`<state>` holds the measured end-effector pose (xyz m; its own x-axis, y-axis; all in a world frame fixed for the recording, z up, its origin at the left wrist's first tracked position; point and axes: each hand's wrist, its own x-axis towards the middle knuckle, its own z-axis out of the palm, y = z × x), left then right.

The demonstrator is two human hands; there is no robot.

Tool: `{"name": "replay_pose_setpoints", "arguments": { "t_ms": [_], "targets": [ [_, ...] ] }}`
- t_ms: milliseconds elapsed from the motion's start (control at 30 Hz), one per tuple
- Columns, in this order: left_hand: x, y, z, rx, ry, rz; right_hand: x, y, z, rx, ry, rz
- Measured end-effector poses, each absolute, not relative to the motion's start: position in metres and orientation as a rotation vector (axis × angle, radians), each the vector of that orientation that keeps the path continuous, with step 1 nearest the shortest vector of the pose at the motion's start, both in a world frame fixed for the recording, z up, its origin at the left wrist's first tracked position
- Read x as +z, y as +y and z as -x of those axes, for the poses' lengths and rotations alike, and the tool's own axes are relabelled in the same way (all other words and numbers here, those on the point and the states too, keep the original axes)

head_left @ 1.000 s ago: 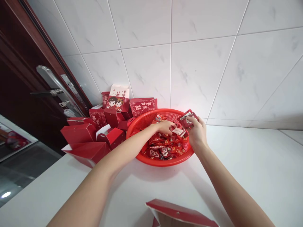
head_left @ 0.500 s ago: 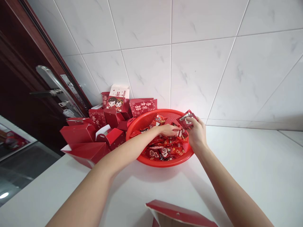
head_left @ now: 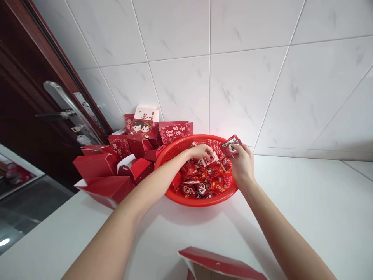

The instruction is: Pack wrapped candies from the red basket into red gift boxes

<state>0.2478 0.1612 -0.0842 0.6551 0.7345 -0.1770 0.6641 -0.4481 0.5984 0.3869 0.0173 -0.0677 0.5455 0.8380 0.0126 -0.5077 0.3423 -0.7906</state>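
A red plastic basket [head_left: 201, 201] of wrapped candies [head_left: 202, 181] stands on the white counter. Over the basket, my left hand [head_left: 201, 151] pinches a pale pink-and-white candy packet [head_left: 212, 159] between thumb and fingers. My right hand [head_left: 244, 163] is closed around dark red candy packets [head_left: 230, 147], held above the basket's right rim; the fingers hide how many there are. In the foreground, a red cardboard box [head_left: 221, 261] with its top open is cut off by the bottom edge of the view.
Several red gift boxes [head_left: 101, 182] are heaped left of the basket, some printed with cartoon figures or white characters. Behind the counter [head_left: 303, 210] rises a tiled wall [head_left: 180, 89]. A dark door with a metal handle [head_left: 62, 112] is at the left.
My left hand has moved left and slightly up within the basket, and the pale packet now shows at its fingertips. My right hand stays nearly still with its packets.
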Motion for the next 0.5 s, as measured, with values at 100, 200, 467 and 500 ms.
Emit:
{"name": "replay_pose_setpoints", "arguments": {
  "t_ms": [100, 200, 467, 500],
  "targets": [
    [-0.080, 0.162, -0.242, 0.206, 1.066, -2.140, -0.068, 0.018, -0.387, 0.916, -0.447, 0.828],
    [-0.075, 0.160, -0.239, 0.264, 0.986, -2.048, -0.068, 0.018, -0.387, 0.926, -0.442, 0.827],
    [-0.063, 0.158, -0.236, 0.403, 0.843, -1.947, -0.070, 0.019, -0.388, 0.965, -0.504, 0.823],
    [-0.062, 0.158, -0.235, 0.415, 0.836, -1.942, -0.070, 0.019, -0.388, 0.969, -0.505, 0.821]
  ]
}}
